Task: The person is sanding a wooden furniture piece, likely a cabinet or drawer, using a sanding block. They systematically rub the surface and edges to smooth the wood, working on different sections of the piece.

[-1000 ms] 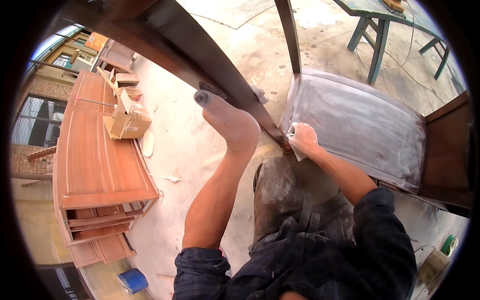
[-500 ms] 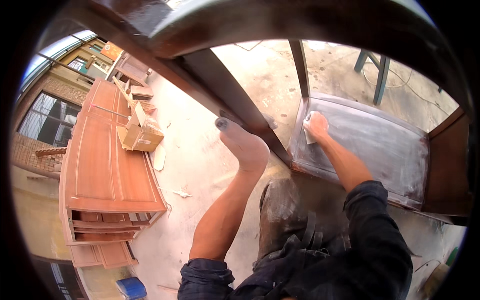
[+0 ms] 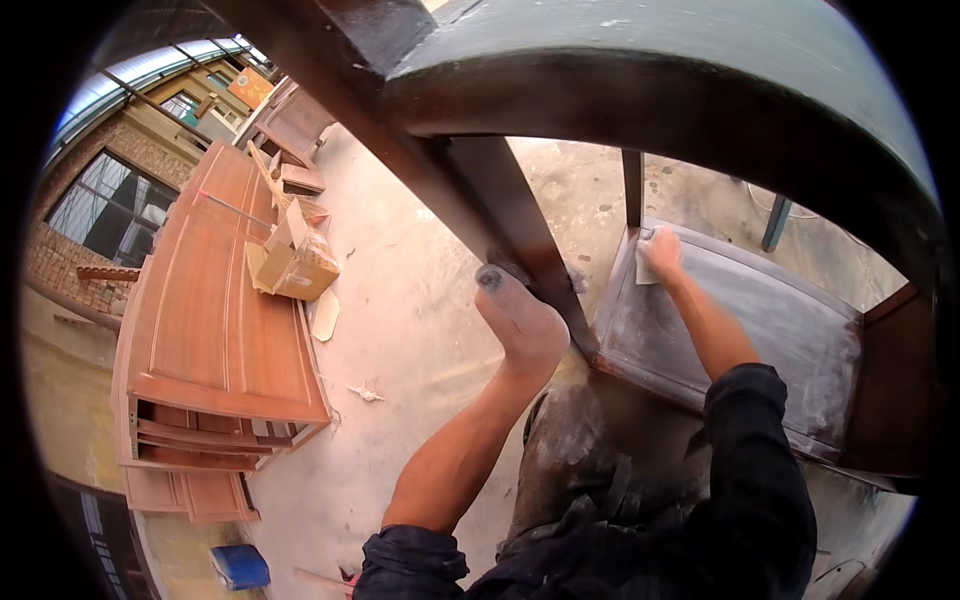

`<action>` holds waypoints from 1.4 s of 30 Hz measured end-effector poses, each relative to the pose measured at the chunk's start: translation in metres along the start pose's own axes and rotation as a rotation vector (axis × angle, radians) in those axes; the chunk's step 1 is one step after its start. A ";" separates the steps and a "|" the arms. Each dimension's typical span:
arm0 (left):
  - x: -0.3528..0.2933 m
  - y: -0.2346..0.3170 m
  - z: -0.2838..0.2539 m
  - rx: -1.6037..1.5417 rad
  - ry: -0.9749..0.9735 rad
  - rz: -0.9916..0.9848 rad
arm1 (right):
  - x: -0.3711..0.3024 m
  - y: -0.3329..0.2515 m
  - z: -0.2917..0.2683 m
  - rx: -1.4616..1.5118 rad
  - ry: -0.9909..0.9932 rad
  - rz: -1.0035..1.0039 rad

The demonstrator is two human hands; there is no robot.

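Observation:
A dark brown wooden furniture frame stands over and beside me, with a curved rail point(image 3: 640, 92) across the top. My left hand point(image 3: 525, 318) is wrapped round its upright post point(image 3: 505, 215); the thumb lies on the near side and fingertips show past the far side. Low inside the frame is a panel point(image 3: 745, 335) smeared with pale dust. My right hand point(image 3: 662, 252) presses a whitish sheet, which looks like sandpaper point(image 3: 646, 270), against the panel's far left corner, fingers curled over it. White dust coats my left hand.
To the left stands a reddish-brown wooden cabinet point(image 3: 210, 310) with an opened cardboard box point(image 3: 300, 265) on its edge. A blue object point(image 3: 240, 567) lies on the floor at lower left. Beyond the frame is a blue-grey leg point(image 3: 776, 222). The frame's dark side board point(image 3: 890, 385) closes in the right.
The view has shifted, so the frame's top rail sits lower and shows more. My right hand has moved the sheet a little toward the panel's far corner. The left hand keeps its hold.

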State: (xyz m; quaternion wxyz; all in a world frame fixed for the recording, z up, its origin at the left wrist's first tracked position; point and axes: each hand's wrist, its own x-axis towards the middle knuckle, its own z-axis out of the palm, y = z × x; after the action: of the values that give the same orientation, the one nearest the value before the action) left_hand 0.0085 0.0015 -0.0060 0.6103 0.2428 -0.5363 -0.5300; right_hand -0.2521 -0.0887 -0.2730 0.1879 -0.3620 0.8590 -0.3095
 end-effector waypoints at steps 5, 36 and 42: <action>0.003 -0.030 -0.013 0.048 0.083 0.065 | 0.021 0.000 -0.007 -0.039 0.091 0.057; 0.004 0.005 0.011 0.150 0.050 -0.031 | -0.139 -0.009 -0.011 -0.086 -0.337 -0.422; 0.002 0.000 0.008 0.099 0.004 0.046 | -0.156 -0.011 0.003 -0.037 -0.393 -0.704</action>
State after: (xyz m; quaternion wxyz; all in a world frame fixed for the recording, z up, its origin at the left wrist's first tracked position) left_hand 0.0007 0.0019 -0.0023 0.6108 0.2614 -0.5661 -0.4881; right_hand -0.1410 0.0189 -0.2523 0.2244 -0.6897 0.6358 -0.2642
